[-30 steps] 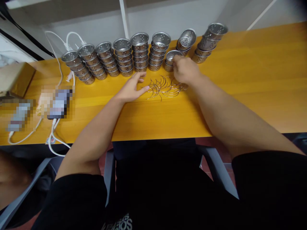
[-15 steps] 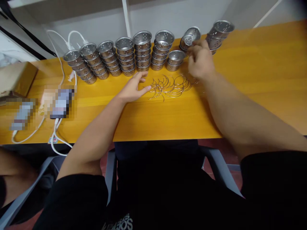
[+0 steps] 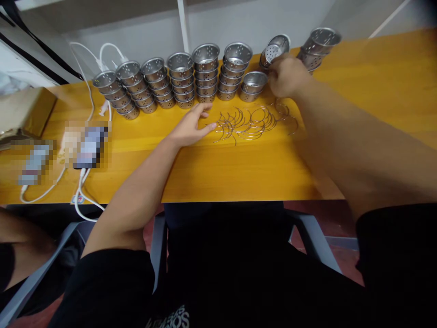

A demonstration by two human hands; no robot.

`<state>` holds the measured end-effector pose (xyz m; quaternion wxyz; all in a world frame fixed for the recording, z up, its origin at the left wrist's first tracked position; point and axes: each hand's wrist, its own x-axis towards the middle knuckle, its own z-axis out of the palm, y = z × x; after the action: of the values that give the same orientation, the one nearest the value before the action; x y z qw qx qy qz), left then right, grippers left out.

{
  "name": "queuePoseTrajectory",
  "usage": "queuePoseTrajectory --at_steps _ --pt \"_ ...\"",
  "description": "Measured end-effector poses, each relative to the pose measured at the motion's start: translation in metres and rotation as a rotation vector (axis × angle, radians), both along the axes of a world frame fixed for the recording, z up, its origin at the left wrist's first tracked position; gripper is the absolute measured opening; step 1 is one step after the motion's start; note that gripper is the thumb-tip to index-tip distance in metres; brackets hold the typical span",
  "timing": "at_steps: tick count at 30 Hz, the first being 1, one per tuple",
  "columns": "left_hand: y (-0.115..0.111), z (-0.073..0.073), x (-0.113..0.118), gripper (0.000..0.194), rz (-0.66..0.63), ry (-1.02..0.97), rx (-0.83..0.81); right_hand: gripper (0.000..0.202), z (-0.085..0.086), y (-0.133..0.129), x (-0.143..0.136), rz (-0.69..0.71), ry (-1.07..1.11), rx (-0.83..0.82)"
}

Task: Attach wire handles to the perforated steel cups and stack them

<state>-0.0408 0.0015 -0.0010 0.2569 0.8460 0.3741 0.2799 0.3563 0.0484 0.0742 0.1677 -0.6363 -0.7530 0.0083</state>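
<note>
My left hand (image 3: 193, 125) rests on the table with its thumb and fingers apart, holding nothing. Its thumb tip is at the left end of a spread of thin curved metal wires (image 3: 256, 123). Farther right, my right hand (image 3: 290, 76) has its fingers curled in at the lower edge of a tilted perforated metal cup (image 3: 278, 44). Those fingertips are hidden, so what they grip cannot be made out. Left of this hand stands a short stack of perforated cups (image 3: 254, 84). Behind it leans a taller cup stack (image 3: 319, 45).
Several more stacks of perforated metal cups (image 3: 206, 68) line the back of the wooden table (image 3: 221, 177). At left are two blurred phones with white cables (image 3: 80, 182) and a cardboard box (image 3: 25, 111). Another person's arm (image 3: 25, 246) shows at lower left.
My right hand has moved slightly up and away, uncovering more of the wires' right end. My left hand stays in place. The view has shifted a little.
</note>
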Motion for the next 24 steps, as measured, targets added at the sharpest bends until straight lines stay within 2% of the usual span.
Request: queuePoseTrajectory --at_steps 3,8,13,16,18,21,24 --pt "-0.001 0.0 0.0 0.087 0.002 -0.02 -0.005 0.046 0.0 -0.003 0.001 -0.042 0.004 0.011" --pt "0.005 -0.006 0.0 0.084 -0.009 -0.057 -0.012 0.05 0.003 -0.02 -0.002 -0.021 0.092 0.152" --pt "0.004 -0.005 -0.001 0.091 -0.008 -0.042 -0.002 0.041 0.028 -0.072 -0.021 0.139 0.303 0.475" --pt "0.002 -0.002 -0.001 0.096 -0.019 -0.055 0.002 0.034 0.039 -0.11 -0.047 0.213 0.395 0.473" --pt "0.0 0.0 0.002 0.105 -0.032 -0.075 -0.002 0.028 0.034 -0.125 -0.067 0.317 0.483 0.411" --pt "-0.004 0.004 0.008 0.122 -0.037 -0.1 -0.004 0.03 0.011 -0.131 -0.095 0.509 0.562 0.23" --pt "-0.004 0.007 0.01 0.124 -0.047 -0.107 0.018 0.03 -0.014 -0.129 -0.112 0.56 0.559 0.1"
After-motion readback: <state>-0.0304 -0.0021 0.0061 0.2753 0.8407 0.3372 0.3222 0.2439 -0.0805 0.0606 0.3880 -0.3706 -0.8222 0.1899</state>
